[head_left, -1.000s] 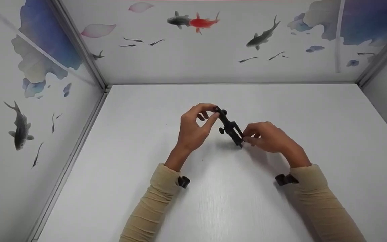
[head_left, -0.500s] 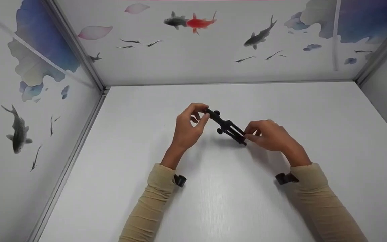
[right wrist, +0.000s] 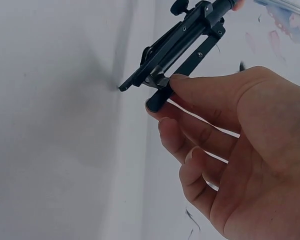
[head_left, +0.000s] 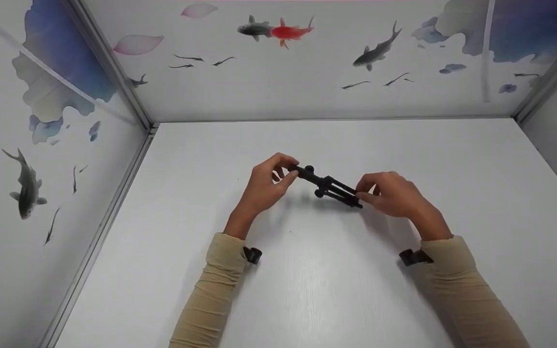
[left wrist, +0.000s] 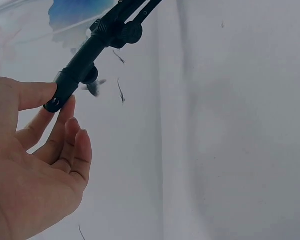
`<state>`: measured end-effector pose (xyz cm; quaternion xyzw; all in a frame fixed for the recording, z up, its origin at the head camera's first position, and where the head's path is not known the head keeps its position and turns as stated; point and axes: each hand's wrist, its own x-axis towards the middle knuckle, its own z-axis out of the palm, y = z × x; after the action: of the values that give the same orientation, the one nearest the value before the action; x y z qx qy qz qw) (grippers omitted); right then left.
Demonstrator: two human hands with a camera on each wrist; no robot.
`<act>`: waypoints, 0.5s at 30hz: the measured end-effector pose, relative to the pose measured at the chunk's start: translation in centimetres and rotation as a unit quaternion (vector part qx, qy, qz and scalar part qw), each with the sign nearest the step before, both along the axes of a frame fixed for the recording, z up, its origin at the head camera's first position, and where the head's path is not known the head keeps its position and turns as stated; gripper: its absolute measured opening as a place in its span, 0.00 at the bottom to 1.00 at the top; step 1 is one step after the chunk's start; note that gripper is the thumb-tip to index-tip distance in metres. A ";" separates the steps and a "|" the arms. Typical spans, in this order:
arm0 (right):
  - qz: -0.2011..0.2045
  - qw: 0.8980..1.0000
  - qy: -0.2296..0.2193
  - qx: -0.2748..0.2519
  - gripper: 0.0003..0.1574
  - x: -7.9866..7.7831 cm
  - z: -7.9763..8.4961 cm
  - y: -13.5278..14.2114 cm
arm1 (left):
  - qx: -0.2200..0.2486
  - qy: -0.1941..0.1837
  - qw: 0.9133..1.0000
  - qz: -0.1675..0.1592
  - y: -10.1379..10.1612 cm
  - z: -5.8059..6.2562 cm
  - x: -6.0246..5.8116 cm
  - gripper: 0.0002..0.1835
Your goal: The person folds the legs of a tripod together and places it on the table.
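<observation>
A small black tripod (head_left: 326,184) with knobs on its side is held between both hands, tilted down to the right above the white table. Thumb and fingers of my left hand (head_left: 268,186) pinch the end of its round column (left wrist: 83,59). At the other end, my right hand (head_left: 393,194) pinches one folding leg (right wrist: 162,97) near its tip. That leg stands slightly apart from the others in the right wrist view, with a metal brace (right wrist: 157,80) showing between them. The remaining fingers of both hands are loosely bent.
The white table (head_left: 288,290) spreads under both forearms. Behind it stands a white panel (head_left: 278,92) painted with fish, and another panel (head_left: 109,183) closes the left side. Small black cameras sit at both wrists.
My left hand has shifted left and lower, bringing the tripod from steeply tilted to a flatter slant. My right hand has moved slightly right, still pinching the leg.
</observation>
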<state>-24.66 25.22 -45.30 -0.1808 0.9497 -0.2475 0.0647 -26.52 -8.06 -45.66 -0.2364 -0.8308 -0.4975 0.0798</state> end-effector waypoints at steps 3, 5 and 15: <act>0.000 1.000 0.000 -0.002 0.08 0.0 0.0 0.2 | -0.017 -0.015 1.000 -0.007 -0.4 -0.1 -0.2 0.12; -0.002 1.000 -0.001 -0.002 0.08 0.0 -0.1 0.2 | -0.027 -0.025 0.999 -0.012 -0.6 -0.2 -0.3 0.12; -0.005 1.000 -0.002 -0.005 0.09 -0.2 -0.3 0.2 | -0.107 -0.069 0.991 -0.046 -1.6 -0.5 -0.4 0.11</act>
<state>-24.82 25.42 -45.65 -0.1754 0.9492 -0.2532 0.0645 -26.94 -9.67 -46.12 -0.2470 -0.8709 -0.4241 -0.0268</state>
